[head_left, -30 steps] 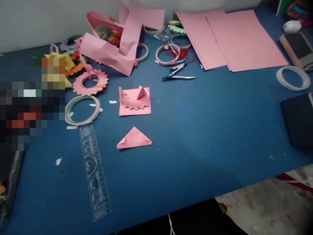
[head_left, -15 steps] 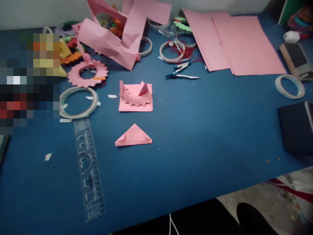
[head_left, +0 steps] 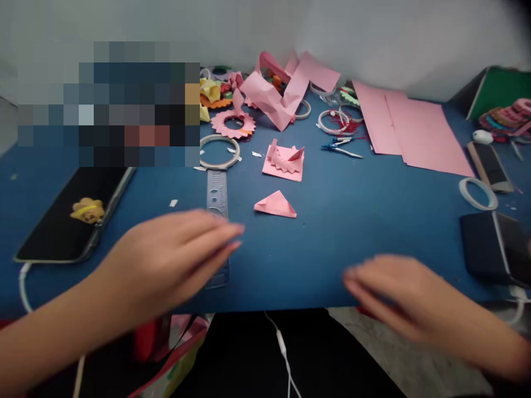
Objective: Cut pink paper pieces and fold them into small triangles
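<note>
My left hand (head_left: 170, 251) hovers over the left part of the blue table, its fingers stretched out and nothing in them. Beneath it, a clear plastic ruler (head_left: 216, 185) is partly covered. My right hand (head_left: 394, 293), somewhat blurred, hangs over the front edge with its fingers extended and empty. Between and beyond both hands lies a small folded pink paper triangle (head_left: 276, 205). Behind that is a stack of pink paper squares (head_left: 271, 170) with a curved, pleated pink strip (head_left: 284, 163) on it. Neither hand touches any of these paper pieces.
A phone (head_left: 62, 221) with a cable lies at left. Tape rolls (head_left: 219, 165), a pleated pink paper ring (head_left: 224, 128), crumpled pink paper (head_left: 269, 99) and a compass (head_left: 342, 150) are farther back. Pink sheets (head_left: 431, 135) and a dark box-like object (head_left: 481, 246) occupy the right.
Both my hands have come into view over the table. The camera view has shifted, so the phone at left and my lap now show. The paper pieces appear unmoved.
</note>
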A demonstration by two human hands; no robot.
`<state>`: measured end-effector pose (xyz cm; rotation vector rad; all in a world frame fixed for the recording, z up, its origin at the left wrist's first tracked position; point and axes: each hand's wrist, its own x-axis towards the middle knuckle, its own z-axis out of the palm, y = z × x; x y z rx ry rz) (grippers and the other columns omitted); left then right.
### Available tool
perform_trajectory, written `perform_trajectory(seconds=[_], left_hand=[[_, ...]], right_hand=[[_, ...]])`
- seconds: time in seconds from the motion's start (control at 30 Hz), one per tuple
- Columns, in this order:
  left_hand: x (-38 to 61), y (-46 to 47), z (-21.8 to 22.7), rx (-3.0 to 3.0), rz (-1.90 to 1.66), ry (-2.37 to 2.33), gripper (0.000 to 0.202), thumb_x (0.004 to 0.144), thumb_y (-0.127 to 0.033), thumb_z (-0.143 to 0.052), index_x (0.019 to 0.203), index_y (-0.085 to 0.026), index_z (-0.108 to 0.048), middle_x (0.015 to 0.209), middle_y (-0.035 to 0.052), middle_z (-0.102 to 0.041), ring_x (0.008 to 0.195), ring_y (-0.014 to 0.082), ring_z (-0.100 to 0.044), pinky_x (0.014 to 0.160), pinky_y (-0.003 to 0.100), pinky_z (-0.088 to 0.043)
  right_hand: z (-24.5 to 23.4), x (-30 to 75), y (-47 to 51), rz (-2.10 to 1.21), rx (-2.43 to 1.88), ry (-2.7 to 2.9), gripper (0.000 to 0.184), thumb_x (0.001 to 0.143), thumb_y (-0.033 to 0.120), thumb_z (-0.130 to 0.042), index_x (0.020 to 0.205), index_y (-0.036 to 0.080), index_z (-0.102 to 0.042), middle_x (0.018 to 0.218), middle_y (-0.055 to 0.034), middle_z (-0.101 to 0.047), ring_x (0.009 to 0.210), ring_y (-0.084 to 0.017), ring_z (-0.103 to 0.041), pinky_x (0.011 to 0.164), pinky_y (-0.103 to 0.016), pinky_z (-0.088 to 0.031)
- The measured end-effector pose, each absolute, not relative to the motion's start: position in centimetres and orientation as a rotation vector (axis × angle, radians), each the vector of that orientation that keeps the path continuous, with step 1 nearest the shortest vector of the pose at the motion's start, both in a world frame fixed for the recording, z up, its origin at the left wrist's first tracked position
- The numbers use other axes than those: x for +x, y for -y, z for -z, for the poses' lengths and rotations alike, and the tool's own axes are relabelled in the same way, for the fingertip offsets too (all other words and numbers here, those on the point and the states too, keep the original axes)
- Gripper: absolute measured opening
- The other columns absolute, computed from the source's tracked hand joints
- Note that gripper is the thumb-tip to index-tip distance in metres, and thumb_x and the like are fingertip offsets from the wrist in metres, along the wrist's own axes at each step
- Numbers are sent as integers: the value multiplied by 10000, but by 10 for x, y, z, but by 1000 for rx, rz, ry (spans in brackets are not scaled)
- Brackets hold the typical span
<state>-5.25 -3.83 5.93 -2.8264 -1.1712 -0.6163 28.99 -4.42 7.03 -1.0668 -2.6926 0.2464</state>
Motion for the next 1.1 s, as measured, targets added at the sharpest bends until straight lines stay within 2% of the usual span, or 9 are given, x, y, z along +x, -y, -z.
perform_trajectory(seconds=[0.07,0.13,0.2,0.27,0.37,0.53,0.73,0.87,1.1], left_hand=[[-33,1,-54,-2693,406,1041,297,927,-315,-508,1106,-93,-591,995,117,-642,847,221,-588,664,341,-482],[-20,-24,-43,-2613,290,876,283,920,-327,-515,1036,-91,-619,879,103,-647,780,225,-580,584,319,-429],[-13,-33,-33,-2601,212,683,167,913,-145,-485,874,-93,-639,747,71,-624,673,185,-553,517,294,-358],[-11,-32,-27,-2587,239,597,191,871,-32,-455,807,-80,-629,730,81,-617,623,173,-527,495,296,-322],[-9,-27,-24,-2582,308,546,208,856,-37,-451,737,-80,-615,684,92,-600,574,178,-499,471,300,-295],[-6,-26,-22,-2586,393,598,198,859,-43,-450,739,-82,-602,660,76,-575,560,161,-477,464,289,-303],[-14,-25,-21,-2613,439,667,211,893,-44,-438,792,-84,-619,713,59,-603,611,150,-522,509,278,-385],[-19,-26,-21,-2653,423,701,175,904,-63,-451,898,-60,-626,772,66,-617,662,157,-548,534,279,-419],[-17,-27,-19,-2673,471,793,176,920,-127,-482,878,-79,-646,617,9,-530,557,132,-488,493,265,-395]], right_hand=[[-57,261,3,45,-1107,2680,288,922,409,-482,840,162,-606,695,-46,-611,608,-146,-534,553,-288,-380],[-40,240,-31,249,-1034,2636,347,919,426,-465,731,157,-579,690,-66,-598,612,-158,-507,553,-297,-354],[-24,231,-50,198,-945,2610,358,914,408,-469,653,173,-538,632,-42,-557,580,-143,-470,550,-284,-356],[-14,231,-56,68,-925,2534,293,879,410,-541,727,162,-570,698,-52,-590,631,-149,-505,586,-279,-402],[-9,240,-53,16,-787,2522,239,840,320,-633,986,132,-626,882,-88,-658,765,-170,-574,692,-308,-462],[-11,246,-54,-72,-714,2568,267,860,221,-606,1122,175,-627,996,-92,-670,886,-182,-597,768,-348,-470],[-12,240,-55,-67,-658,2621,236,873,188,-583,1102,172,-636,1048,-88,-676,938,-192,-593,780,-352,-471],[-12,238,-55,-79,-660,2612,218,896,240,-564,1084,161,-641,1074,-99,-676,993,-205,-595,803,-357,-464],[-6,234,-56,-20,-664,2578,208,917,294,-537,1041,175,-654,1086,-93,-672,1011,-208,-578,770,-349,-419]])
